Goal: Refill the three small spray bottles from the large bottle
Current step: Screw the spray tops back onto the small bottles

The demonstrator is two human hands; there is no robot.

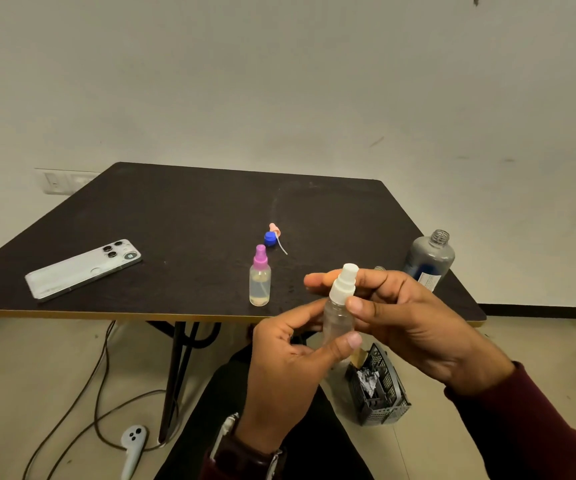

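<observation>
A small clear spray bottle (338, 315) with a white spray top (343, 282) is held in front of the table's near edge. My left hand (286, 368) grips its body from below, thumb across the front. My right hand (404, 317) pinches the white top. A second small bottle with a pink spray top (260, 280) stands upright on the dark table (182, 220). The large clear bottle (428, 259) stands uncapped at the table's right edge. Behind my right hand a third bottle's neck (379, 268) barely shows. A blue cap (270, 238) and a peach spray head with tube (277, 234) lie mid-table.
A phone (82, 268) lies face down on the table's left part. On the floor stand a grey mesh basket (378, 389) with crumpled scraps, cables (103, 393) and a white controller (133, 445). The table's leg (175, 372) is under the near edge.
</observation>
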